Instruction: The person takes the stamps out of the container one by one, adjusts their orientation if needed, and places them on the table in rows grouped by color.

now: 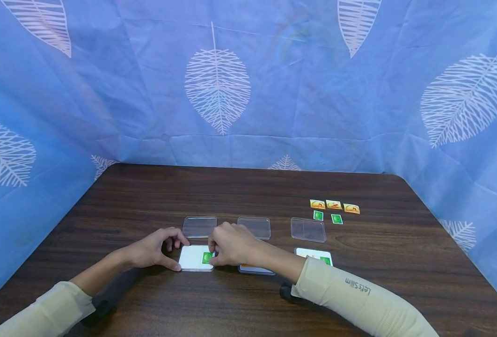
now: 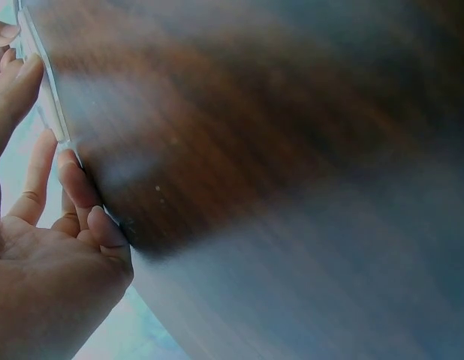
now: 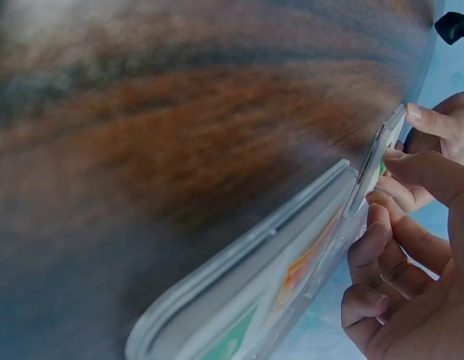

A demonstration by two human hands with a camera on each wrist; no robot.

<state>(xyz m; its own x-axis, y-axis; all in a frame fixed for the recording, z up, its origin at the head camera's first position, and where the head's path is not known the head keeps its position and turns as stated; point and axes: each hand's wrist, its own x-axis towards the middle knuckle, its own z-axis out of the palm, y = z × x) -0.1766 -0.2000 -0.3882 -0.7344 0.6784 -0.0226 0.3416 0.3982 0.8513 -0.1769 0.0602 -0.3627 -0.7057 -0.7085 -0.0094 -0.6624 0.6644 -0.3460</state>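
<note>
A shallow clear case (image 1: 191, 258) with a white face lies on the table between both hands. My left hand (image 1: 153, 248) holds its left side, thumb at the near corner and index finger at the far one. On the white face, toward the right, is a small green card (image 1: 207, 257). My right hand (image 1: 233, 243) pinches at this card by the case's right edge; its thumb meets the green in the right wrist view. Partly under the right forearm sits a second case (image 3: 209, 285), showing orange and green pieces. The left wrist view catches the left palm (image 2: 59, 285).
Three clear plastic lids, left (image 1: 200, 226), middle (image 1: 254, 227) and right (image 1: 308, 230), lie behind the cases. A third case (image 1: 311, 253) bears a green piece. Three orange cards (image 1: 333, 205) and two green cards (image 1: 336, 219) lie at the back right of the dark table (image 1: 156, 187).
</note>
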